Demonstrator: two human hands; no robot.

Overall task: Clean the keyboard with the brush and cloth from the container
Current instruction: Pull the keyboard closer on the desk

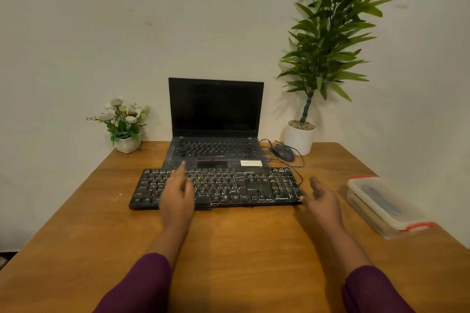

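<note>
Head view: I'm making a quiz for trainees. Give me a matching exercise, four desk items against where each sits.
Items:
1. keyboard
2. container
3. mouse
4. flower pot

Places:
A. back left corner of the table
B. right edge of the table, lid on
C. just right of the laptop
D. centre, in front of the laptop

Pairs: 1-D, 2-B, 3-C, 4-A

Head-height view down over desk (pixel 241 249)

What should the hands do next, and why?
Probably reach the right hand over to the lidded container on the table's right side and open it: both hands are empty, its lid is on, and the keyboard looks dusty.
</note>
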